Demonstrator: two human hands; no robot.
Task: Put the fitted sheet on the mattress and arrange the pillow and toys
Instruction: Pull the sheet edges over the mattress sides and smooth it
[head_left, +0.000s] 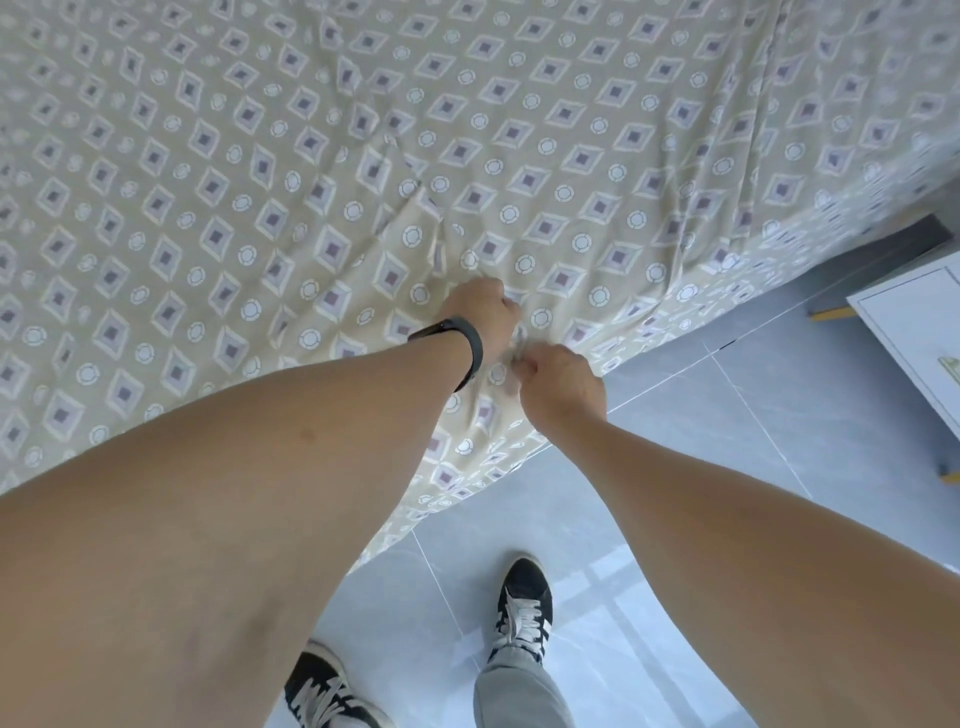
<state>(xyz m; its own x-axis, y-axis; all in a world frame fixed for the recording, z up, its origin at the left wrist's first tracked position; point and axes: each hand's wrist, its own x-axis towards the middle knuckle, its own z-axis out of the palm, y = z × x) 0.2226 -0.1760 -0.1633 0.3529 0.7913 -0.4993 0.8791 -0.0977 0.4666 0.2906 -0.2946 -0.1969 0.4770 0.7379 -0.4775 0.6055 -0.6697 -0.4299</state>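
Observation:
A beige fitted sheet (363, 156) with a pattern of grey diamonds and white rings covers the mattress and fills most of the view. Its side hangs down over the near edge. My left hand (483, 312), with a black band on the wrist, grips a bunch of the sheet on top near that edge. My right hand (561, 384) pinches a gathered fold of the sheet right beside it, at the edge. Creases fan out from both hands. No pillow or toys are in view.
Grey floor tiles (701, 441) run along the bed's near side. A white cabinet (919, 332) with yellow feet stands at the right. My two feet in black sneakers (522, 603) stand on the tiles close to the bed.

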